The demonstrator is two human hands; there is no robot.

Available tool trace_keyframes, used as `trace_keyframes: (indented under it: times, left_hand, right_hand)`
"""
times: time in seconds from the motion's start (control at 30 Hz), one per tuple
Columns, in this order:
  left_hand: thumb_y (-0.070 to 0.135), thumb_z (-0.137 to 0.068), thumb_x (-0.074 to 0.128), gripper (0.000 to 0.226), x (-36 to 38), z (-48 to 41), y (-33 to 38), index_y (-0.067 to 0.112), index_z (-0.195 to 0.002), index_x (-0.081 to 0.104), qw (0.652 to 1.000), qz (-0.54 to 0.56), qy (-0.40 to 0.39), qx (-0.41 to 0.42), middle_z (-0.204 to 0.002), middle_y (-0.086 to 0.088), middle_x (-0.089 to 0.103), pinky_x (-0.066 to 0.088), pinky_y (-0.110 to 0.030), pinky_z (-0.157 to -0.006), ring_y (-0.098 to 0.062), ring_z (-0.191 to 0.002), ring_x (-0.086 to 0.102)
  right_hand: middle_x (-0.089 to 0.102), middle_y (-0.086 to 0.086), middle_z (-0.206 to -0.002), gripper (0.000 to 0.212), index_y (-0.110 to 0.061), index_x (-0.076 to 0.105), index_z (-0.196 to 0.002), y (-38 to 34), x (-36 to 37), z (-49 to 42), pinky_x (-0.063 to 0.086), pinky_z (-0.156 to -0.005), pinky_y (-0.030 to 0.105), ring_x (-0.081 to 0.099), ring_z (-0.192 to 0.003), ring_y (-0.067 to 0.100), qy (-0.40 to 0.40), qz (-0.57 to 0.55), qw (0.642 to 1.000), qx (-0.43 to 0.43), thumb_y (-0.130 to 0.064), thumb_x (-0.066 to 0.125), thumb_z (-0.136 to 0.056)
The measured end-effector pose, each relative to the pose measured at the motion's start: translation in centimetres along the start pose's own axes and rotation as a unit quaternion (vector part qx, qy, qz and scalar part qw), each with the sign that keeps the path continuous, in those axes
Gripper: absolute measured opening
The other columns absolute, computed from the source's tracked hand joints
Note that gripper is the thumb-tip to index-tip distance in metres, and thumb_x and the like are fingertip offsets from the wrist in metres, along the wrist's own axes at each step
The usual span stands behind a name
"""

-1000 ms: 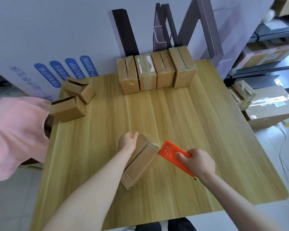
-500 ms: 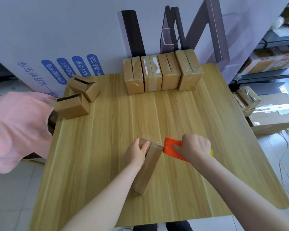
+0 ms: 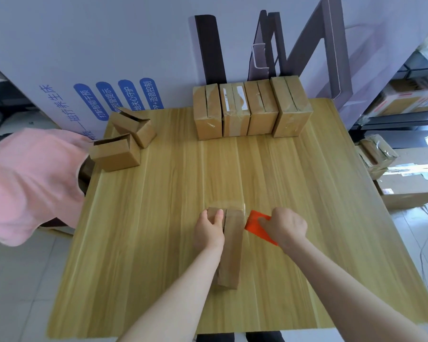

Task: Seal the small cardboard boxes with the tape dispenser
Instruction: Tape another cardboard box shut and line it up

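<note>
**Head view:** In the lower centre of the frame your left hand (image 3: 209, 230) grips the far end of a long brown cardboard box (image 3: 234, 239) lying flat on the table (image 3: 153, 218), fingers curled over its top edge. Your right hand (image 3: 284, 227) is closed around the flat orange tape dispenser (image 3: 256, 222), held just beside the box's upper right corner. A thin band of clear tape (image 3: 229, 204) arcs over that far end, glossy and barely visible against the wood grain.

The seam between the two top flaps shows as a dark line down the box. Whether tape covers its length cannot be made out, so this box looks mid-sealing. At the upper centre a row of four boxes (image 3: 251, 112) stands side by side at the table's far edge, flaps closed and shiny tape wrinkled on their fronts, likely finished. At the upper left two open boxes (image 3: 116, 155) sit touching, flaps raised, apparently waiting their turn.

The cardboard is matte and sharp-edged throughout, and the table is smooth, pale wood laminate. A pink cloth (image 3: 30, 183) fills the frame's left edge.
</note>
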State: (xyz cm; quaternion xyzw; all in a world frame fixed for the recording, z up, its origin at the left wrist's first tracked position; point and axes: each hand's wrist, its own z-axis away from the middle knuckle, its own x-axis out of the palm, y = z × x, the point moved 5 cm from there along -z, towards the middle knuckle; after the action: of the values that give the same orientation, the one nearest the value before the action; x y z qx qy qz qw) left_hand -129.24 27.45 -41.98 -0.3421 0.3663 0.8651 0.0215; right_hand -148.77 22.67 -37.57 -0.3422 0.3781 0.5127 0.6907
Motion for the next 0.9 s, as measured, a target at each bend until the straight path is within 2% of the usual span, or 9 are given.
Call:
trace_keyframes:
  times: [0.07, 0.2, 0.33, 0.47, 0.57, 0.63, 0.7, 0.77, 0.9]
  left_hand:
    - [0.051, -0.092, 0.051, 0.05, 0.6, 0.7, -0.4, 0.019, -0.131, 0.05, 0.99, 0.12, 0.037, -0.071, -0.126, -0.002, 0.06, 0.046, -0.039, -0.096, -0.027, -0.111, 0.059]
    - [0.031, -0.085, 0.071, 0.032, 2.5, 2.5, 0.7, 0.016, -0.107, 0.053, 0.896, 0.39, 0.052, -0.204, -0.093, 0.002, 0.058, 0.045, -0.032, -0.081, -0.025, -0.087, 0.057]
    - [0.022, -0.075, 0.08, 0.036, 3.5, 1.5, 0.5, 0.008, -0.103, 0.063, 0.885, 0.408, -0.017, -0.224, -0.094, -0.008, 0.068, 0.053, -0.036, -0.08, -0.028, -0.084, 0.065]
    - [0.036, -0.075, 0.079, 0.049, 2.2, 0.8, -0.4, 0.008, -0.111, 0.06, 0.942, 0.3, -0.027, -0.148, -0.108, -0.008, 0.066, 0.052, -0.038, -0.085, -0.029, -0.095, 0.063]
    - [0.038, -0.074, 0.079, 0.059, -0.6, 1.0, 0.6, 0.012, -0.121, 0.056, 0.993, 0.034, 0.082, 0.081, -0.117, -0.002, 0.06, 0.046, -0.038, -0.092, -0.026, -0.11, 0.055]
    - [0.019, -0.076, 0.078, 0.041, -1.2, 1.7, 2.4, 0.013, -0.114, 0.063, 0.94, -0.088, 0.138, 0.298, -0.11, 0.0, 0.064, 0.048, -0.036, -0.09, -0.024, -0.107, 0.056]
    - [0.001, -0.079, 0.068, 0.029, -0.2, 2.3, 3.4, 0.011, -0.106, 0.07, 0.884, -0.133, 0.097, 0.437, -0.105, 0.0, 0.068, 0.051, -0.035, -0.087, -0.025, -0.101, 0.061]
    - [0.004, -0.087, 0.061, 0.029, 0.8, 2.2, 3.6, 0.01, -0.114, 0.069, 0.872, -0.178, 0.038, 0.455, -0.115, -0.003, 0.068, 0.051, -0.035, -0.093, -0.025, -0.108, 0.061]
    - [0.022, -0.097, 0.051, 0.041, 1.9, 1.4, 3.3, 0.014, -0.138, 0.05, 0.89, -0.243, -0.021, 0.384, -0.14, 0.001, 0.051, 0.038, -0.029, -0.107, -0.018, -0.129, 0.044]
  right_hand:
    - [0.065, 0.003, -0.077, 0.044, -0.016, 0.052, -0.068, 2.1, -0.2, 0.3, 0.044, -0.061, 0.026, 0.062, -0.071, 0.025, 0.028, -0.072, 0.996, 0.041, -0.055, 0.049, -0.088]
    - [0.06, 0.003, -0.061, 0.058, -0.008, 0.062, -0.067, 4.3, -2.1, 1.6, 0.04, -0.054, 0.026, 0.058, -0.058, 0.023, 0.106, -0.211, 0.968, 0.081, -0.06, 0.049, -0.088]
    - [0.047, 0.006, -0.05, 0.06, -0.002, 0.053, -0.056, 4.3, -3.8, 3.2, 0.032, -0.048, 0.029, 0.045, -0.05, 0.024, 0.17, -0.394, 0.9, 0.08, -0.053, 0.056, -0.089]
    - [0.038, 0.002, -0.045, 0.057, -0.011, 0.041, -0.048, 2.9, -2.1, 4.2, 0.03, -0.049, 0.032, 0.037, -0.046, 0.019, 0.157, -0.498, 0.846, 0.111, -0.047, 0.061, -0.088]
    - [0.041, 0.003, -0.047, 0.054, -0.01, 0.046, -0.051, 2.8, -1.5, 4.2, 0.032, -0.05, 0.031, 0.039, -0.047, 0.02, 0.146, -0.522, 0.83, 0.131, -0.048, 0.06, -0.087]
    - [0.042, 0.003, -0.047, 0.053, -0.01, 0.048, -0.053, 3.0, -1.7, 4.0, 0.032, -0.049, 0.03, 0.039, -0.047, 0.019, 0.144, -0.528, 0.827, 0.132, -0.048, 0.06, -0.087]
    - [0.042, 0.003, -0.047, 0.052, -0.01, 0.048, -0.053, 3.3, -1.8, 3.9, 0.031, -0.048, 0.029, 0.039, -0.045, 0.018, 0.147, -0.527, 0.827, 0.125, -0.046, 0.06, -0.088]
    - [0.043, 0.002, -0.047, 0.051, -0.01, 0.05, -0.053, 3.3, -1.7, 4.0, 0.031, -0.048, 0.029, 0.04, -0.044, 0.017, 0.147, -0.531, 0.826, 0.122, -0.046, 0.06, -0.088]
    - [0.041, 0.001, -0.046, 0.053, -0.011, 0.047, -0.051, 3.3, -1.3, 4.0, 0.031, -0.049, 0.029, 0.039, -0.046, 0.018, 0.149, -0.546, 0.815, 0.121, -0.047, 0.061, -0.087]
